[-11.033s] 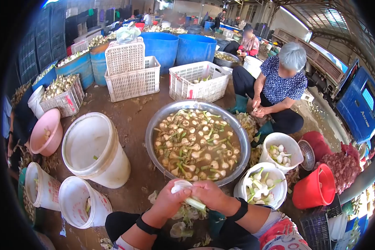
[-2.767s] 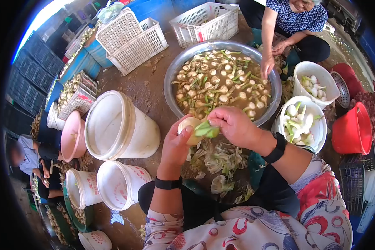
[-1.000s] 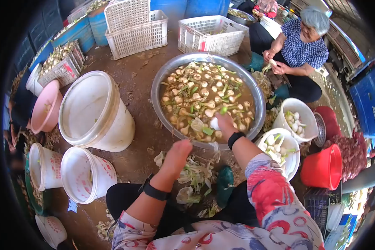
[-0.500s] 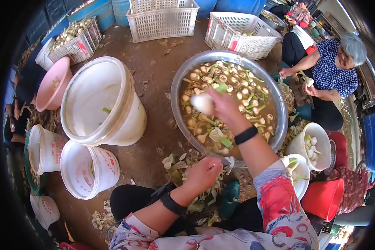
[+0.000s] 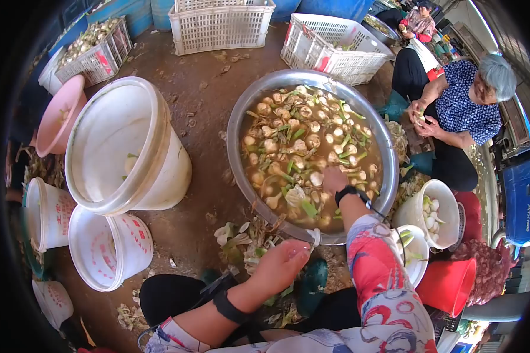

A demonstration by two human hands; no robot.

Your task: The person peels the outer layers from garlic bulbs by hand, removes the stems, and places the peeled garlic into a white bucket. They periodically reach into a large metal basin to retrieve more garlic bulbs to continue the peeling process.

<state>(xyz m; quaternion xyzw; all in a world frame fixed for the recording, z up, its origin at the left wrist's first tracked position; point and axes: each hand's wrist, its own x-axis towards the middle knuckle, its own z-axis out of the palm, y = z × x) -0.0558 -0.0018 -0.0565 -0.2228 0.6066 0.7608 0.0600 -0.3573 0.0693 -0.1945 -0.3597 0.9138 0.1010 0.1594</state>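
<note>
A wide metal basin [image 5: 237, 147] holds brown water with floating white bulbs [image 5: 313, 141] and green stalks. My right hand [image 5: 334, 180] reaches into the basin at its lower right; its fingers are down at the water among the bulbs, so their grip is hidden. Just outside the near rim is my left hand [image 5: 284, 263], with its fingers curled together; whatever it may hold is too small to make out. Loose peeled leaves [image 5: 241, 242] lie on the ground beside it.
Left stand a large white bucket [image 5: 176, 170], smaller white buckets [image 5: 136, 244] and a pink tub [image 5: 56, 126]. White crates [image 5: 221, 32] are behind. At right are a bucket of bulbs [image 5: 450, 206], a red bucket [image 5: 447, 285] and a seated person [image 5: 465, 106] handling a bulb.
My right hand has let go of a white bulb and moved down to the water. A white bulb now shows in the large white bucket. The seated person's hands have come together.
</note>
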